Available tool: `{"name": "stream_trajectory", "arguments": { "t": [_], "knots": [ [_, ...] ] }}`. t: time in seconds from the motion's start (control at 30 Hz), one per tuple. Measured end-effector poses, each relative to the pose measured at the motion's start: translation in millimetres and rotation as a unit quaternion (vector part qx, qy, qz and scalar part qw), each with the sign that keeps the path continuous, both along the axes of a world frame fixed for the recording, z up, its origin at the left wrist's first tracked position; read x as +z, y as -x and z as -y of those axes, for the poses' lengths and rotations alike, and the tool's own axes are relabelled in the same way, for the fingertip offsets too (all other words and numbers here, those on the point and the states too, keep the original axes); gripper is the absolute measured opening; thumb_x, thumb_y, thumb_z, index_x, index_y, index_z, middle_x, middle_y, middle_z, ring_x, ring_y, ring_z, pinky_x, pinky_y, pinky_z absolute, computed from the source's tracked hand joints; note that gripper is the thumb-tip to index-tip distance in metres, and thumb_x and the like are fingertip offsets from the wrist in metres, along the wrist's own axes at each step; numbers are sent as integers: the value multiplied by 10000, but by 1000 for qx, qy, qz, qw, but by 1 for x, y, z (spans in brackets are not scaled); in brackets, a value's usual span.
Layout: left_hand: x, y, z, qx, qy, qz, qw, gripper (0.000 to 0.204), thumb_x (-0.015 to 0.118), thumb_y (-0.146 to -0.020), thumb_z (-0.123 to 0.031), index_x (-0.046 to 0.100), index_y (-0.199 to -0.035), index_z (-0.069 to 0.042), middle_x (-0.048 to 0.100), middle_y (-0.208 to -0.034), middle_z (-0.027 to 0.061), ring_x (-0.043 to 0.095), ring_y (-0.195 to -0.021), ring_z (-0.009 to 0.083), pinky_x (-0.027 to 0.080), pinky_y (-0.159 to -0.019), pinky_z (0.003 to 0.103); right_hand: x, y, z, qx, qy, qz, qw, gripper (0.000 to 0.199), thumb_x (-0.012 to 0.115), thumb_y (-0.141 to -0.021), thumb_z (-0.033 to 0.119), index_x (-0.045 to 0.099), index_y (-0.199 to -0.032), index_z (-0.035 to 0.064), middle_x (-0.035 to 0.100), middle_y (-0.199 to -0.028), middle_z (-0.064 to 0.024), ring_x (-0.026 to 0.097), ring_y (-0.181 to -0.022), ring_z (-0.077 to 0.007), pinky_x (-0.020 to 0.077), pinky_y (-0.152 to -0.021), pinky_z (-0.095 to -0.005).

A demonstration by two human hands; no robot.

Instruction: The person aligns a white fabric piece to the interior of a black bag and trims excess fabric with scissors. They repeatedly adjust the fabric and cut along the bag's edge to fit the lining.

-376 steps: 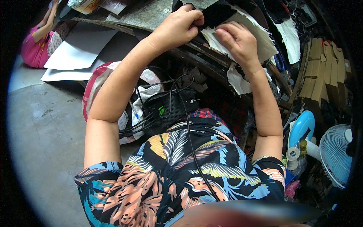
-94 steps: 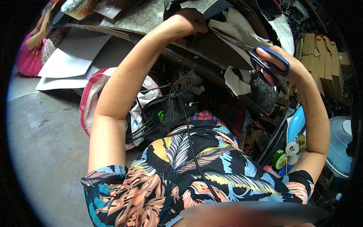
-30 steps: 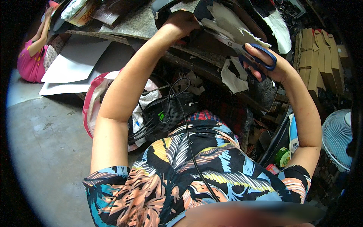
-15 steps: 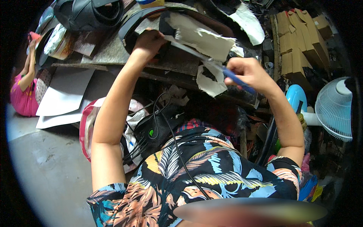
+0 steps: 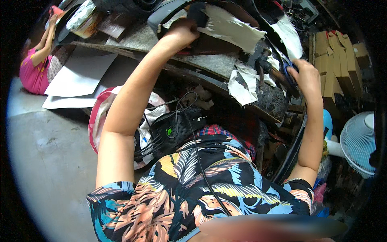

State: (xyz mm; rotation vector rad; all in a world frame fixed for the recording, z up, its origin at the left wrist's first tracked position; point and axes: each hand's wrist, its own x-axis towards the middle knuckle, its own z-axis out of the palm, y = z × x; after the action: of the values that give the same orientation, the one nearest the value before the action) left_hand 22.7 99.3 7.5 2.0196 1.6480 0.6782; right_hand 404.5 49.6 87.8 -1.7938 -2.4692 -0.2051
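My left hand [image 5: 180, 33] is closed on the edge of a dark curved piece [image 5: 163, 18], leather-like, at the top of the head view. Off-white material [image 5: 236, 29] with a ragged edge spreads from that piece to the right of my fist. My right hand [image 5: 307, 76] is at the right end of the workbench, fingers curled round the blue handles of a pair of scissors [image 5: 287, 71]. Their blades are hard to make out against the clutter. A torn off-white scrap [image 5: 244, 85] hangs over the bench's front edge between my hands.
The worn workbench [image 5: 213, 64] carries another white scrap [image 5: 288, 36] and a white-lidded tub [image 5: 82, 18]. Folded cardboard [image 5: 334, 60] and a fan [image 5: 357, 141] stand at right. White sheets [image 5: 80, 76] lie at left, near a person in pink [image 5: 36, 72]. A cable crosses my front.
My right hand has moved right with the scissors, away from the off-white material. The whole view has shifted; my left hand still grips the dark piece.
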Motion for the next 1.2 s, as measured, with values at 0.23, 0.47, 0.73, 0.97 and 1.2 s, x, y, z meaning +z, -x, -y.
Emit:
{"name": "stream_trajectory", "arguments": {
  "t": [0.23,0.47,0.73,0.97,1.2],
  "knots": [
    [-8,0,1,3,-5,35,999,210,701,-827,-182,730,-957,-21,715,-864,189,706,-679,308,578,-679,390,-19,143,-4,322,-104,-199,920,419,758,-849,300,680,-1182,58,688,-1105,-165,644,-1077,-315,531,-894,-398],
    [-5,1,-5,-4,-11,-24,1000,194,648,-850,-121,744,-1006,-57,723,-895,173,726,-757,299,582,-695,392,-77,182,-35,246,-87,-233,937,116,742,-772,137,721,-866,72,696,-1004,-69,682,-943,-294,563,-818,-394],
    [12,-9,0,45,107,-3,993,189,648,-841,-122,727,-994,-43,715,-962,201,730,-767,293,586,-680,392,-79,176,-33,377,-176,-174,893,42,694,-753,77,675,-789,85,676,-871,-36,673,-906,-223,571,-764,-342],
    [-20,-2,-7,-27,-111,-19,993,127,639,-893,-165,720,-982,-124,640,-1016,167,699,-800,286,572,-685,381,-71,174,-32,387,-149,-204,887,112,728,-750,89,655,-829,120,670,-838,-54,688,-816,-244,575,-705,-362],
    [-20,6,-11,-75,-44,12,996,170,658,-864,-144,739,-1012,-152,669,-966,134,689,-738,232,570,-646,360,-63,163,-30,283,43,-268,920,151,665,-928,193,673,-1011,67,712,-948,-128,697,-951,-286,554,-769,-345]
  ]
}}
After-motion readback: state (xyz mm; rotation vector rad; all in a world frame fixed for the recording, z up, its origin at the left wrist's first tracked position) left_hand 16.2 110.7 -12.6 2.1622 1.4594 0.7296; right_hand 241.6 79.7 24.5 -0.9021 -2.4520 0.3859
